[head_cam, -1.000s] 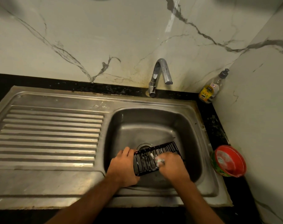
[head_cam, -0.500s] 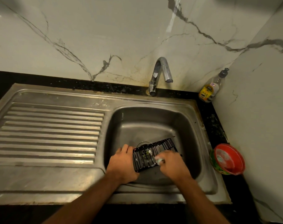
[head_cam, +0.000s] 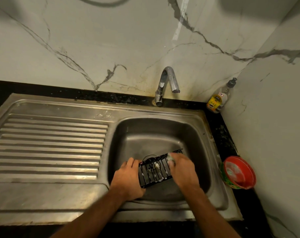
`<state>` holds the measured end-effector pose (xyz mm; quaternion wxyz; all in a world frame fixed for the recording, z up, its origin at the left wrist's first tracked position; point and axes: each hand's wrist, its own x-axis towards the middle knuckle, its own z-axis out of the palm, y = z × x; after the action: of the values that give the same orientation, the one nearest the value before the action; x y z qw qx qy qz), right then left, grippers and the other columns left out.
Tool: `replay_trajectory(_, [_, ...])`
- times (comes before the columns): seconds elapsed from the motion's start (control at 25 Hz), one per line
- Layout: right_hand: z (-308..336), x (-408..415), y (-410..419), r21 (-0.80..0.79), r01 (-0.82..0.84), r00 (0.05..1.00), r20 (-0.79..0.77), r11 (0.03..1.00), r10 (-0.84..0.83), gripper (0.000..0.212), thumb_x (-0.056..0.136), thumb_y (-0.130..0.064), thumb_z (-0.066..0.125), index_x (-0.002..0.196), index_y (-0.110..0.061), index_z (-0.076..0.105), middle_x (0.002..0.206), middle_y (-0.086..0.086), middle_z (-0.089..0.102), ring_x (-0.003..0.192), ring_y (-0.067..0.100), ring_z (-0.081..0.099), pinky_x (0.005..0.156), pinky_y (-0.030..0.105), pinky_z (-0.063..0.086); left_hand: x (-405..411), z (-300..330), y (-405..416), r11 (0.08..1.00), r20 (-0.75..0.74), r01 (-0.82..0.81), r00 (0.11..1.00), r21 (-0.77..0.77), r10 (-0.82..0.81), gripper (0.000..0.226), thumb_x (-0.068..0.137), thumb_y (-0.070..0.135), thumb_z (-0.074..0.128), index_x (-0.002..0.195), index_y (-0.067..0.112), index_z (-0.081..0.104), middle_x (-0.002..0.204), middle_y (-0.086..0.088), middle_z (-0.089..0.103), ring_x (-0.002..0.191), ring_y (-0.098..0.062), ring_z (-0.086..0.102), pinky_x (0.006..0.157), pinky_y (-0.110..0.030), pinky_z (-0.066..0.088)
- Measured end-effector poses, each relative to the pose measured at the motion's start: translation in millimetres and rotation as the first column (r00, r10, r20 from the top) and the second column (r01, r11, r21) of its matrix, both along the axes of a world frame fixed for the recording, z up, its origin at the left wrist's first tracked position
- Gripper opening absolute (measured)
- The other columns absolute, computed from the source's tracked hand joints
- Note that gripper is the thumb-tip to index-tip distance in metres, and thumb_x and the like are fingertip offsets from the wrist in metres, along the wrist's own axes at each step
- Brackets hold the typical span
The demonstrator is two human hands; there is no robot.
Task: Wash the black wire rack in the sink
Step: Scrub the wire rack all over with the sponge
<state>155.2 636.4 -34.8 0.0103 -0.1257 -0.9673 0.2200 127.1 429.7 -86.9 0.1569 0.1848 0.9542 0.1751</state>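
The black wire rack (head_cam: pixel 154 172) lies tilted over the drain in the steel sink basin (head_cam: pixel 156 134), with streaks of white suds on its bars. My left hand (head_cam: pixel 128 181) grips the rack's left end. My right hand (head_cam: pixel 183 170) covers the rack's right part and holds a pale green scrub pad (head_cam: pixel 171 158) pressed against the wires. Only the rack's far right corner shows beyond that hand.
A chrome tap (head_cam: pixel 166 83) stands behind the basin, no water running. A ribbed steel drainboard (head_cam: pixel 48 148) fills the left. A soap pump bottle (head_cam: pixel 219 98) sits in the back right corner. A red tub of dish soap (head_cam: pixel 238 172) rests on the black counter at right.
My right hand has slid the scrub pad to the right and away from me along the rack. My left hand keeps its grip on the left end.
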Motion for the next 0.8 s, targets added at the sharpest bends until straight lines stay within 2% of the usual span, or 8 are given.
replay_trajectory(0.08, [2.5,-8.3,4.6,-0.048,0.094,0.995,-0.025,0.994,-0.095,0.029,0.095,-0.023,0.063,0.124,-0.02,0.062,0.106,0.007,0.072,0.096,0.022,0.068,0.089,0.04,0.055,-0.2,0.5,-0.5,1.0,0.0,0.011,1.0,0.004,-0.011,0.094,0.06,0.061,0.069,0.143,0.031,0.037,0.128,0.009,0.043,0.122,-0.017,0.048,0.1,-0.039,0.051])
replay_trajectory(0.2, [1.4,-10.0,4.2,-0.043,0.091,0.996,0.024,0.995,-0.09,0.024,0.094,-0.026,0.064,0.118,-0.022,0.067,0.102,0.003,0.074,0.09,0.016,0.07,0.085,0.036,0.057,-0.8,0.4,-2.4,1.0,-0.015,0.003,1.0,0.02,-0.003,0.093,0.06,0.061,0.068,0.143,0.031,0.038,0.128,0.009,0.043,0.121,-0.016,0.049,0.099,-0.037,0.052])
replay_trajectory(0.28, [-0.4,-3.6,4.2,-0.07,0.131,0.991,0.048,0.989,-0.128,0.027,0.094,-0.025,0.065,0.121,-0.025,0.068,0.104,0.002,0.074,0.089,0.013,0.069,0.086,0.032,0.057,-0.8,0.5,-2.1,1.0,-0.013,-0.009,1.0,0.022,0.009,0.092,0.061,0.061,0.068,0.143,0.031,0.038,0.128,0.01,0.043,0.121,-0.016,0.049,0.098,-0.037,0.052])
replay_trajectory(0.44, [-0.9,-0.2,7.1,-0.042,0.163,0.977,0.146,0.986,-0.155,0.034,0.093,-0.017,0.064,0.127,-0.022,0.064,0.111,0.006,0.072,0.099,0.02,0.068,0.09,0.03,0.052,-1.0,-0.2,0.2,1.0,0.0,0.018,1.0,-0.013,-0.018,0.095,0.06,0.061,0.069,0.144,0.03,0.037,0.13,0.008,0.042,0.12,-0.017,0.047,0.099,-0.038,0.051])
replay_trajectory(0.52, [0.4,-9.2,7.2,-0.055,0.18,0.976,0.134,0.982,-0.172,0.028,0.093,-0.02,0.065,0.121,-0.019,0.066,0.108,0.006,0.073,0.095,0.019,0.069,0.089,0.031,0.055,-1.3,-0.5,0.0,0.999,-0.004,0.025,1.0,-0.023,-0.025,0.095,0.059,0.062,0.069,0.143,0.028,0.037,0.129,0.008,0.042,0.119,-0.018,0.047,0.1,-0.039,0.051])
replay_trajectory(0.64, [-0.6,-15.8,8.8,-0.007,0.183,0.971,0.157,0.983,-0.18,0.013,0.092,-0.024,0.063,0.099,-0.017,0.072,0.093,0.006,0.074,0.081,0.019,0.068,0.078,0.032,0.056,-2.2,-1.6,-0.5,1.0,-0.017,0.019,1.0,-0.016,-0.019,0.092,0.058,0.062,0.067,0.139,0.028,0.04,0.127,0.008,0.043,0.118,-0.019,0.049,0.097,-0.039,0.053])
replay_trajectory(0.72, [-0.7,-8.2,11.5,-0.054,0.153,0.98,0.134,0.987,-0.145,0.014,0.092,-0.021,0.062,0.097,-0.023,0.075,0.091,0.0,0.075,0.073,0.009,0.066,0.073,0.024,0.055,-1.8,-1.8,-0.4,1.0,-0.006,-0.004,1.0,0.0,0.004,0.09,0.06,0.061,0.067,0.139,0.029,0.039,0.127,0.008,0.044,0.119,-0.019,0.049,0.098,-0.039,0.053])
replay_trajectory(0.8, [4.3,1.6,18.5,-0.174,0.149,0.988,0.073,0.973,-0.138,0.021,0.091,-0.02,0.066,0.107,-0.03,0.075,0.091,-0.008,0.076,0.071,-0.001,0.065,0.073,0.017,0.055,-1.7,-0.4,0.7,1.0,-0.006,-0.021,1.0,0.009,0.021,0.09,0.061,0.06,0.067,0.14,0.029,0.038,0.127,0.009,0.045,0.119,-0.018,0.049,0.097,-0.039,0.053])
